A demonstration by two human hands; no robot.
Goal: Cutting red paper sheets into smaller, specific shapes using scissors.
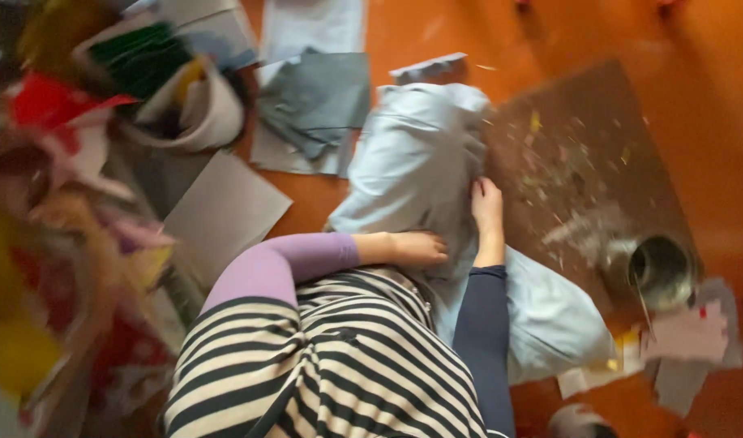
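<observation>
A large pale blue sheet (pixel 412 154), crumpled and folded, lies on the orange floor in front of me. My left hand (pixel 420 247), on a purple-sleeved arm, lies flat on its near part. My right hand (pixel 486 207), on a dark blue sleeve, has its fingers curled on a fold of the same sheet, just right of my left hand. My striped top fills the bottom middle and hides the sheet's near edge.
A brown board (pixel 582 146) speckled with scraps lies to the right, with a metal can (pixel 661 268) at its near corner. Grey sheets (pixel 314 101) and a grey card (pixel 221 211) lie to the left. A blurred heap of coloured paper (pixel 55 162) fills the left side.
</observation>
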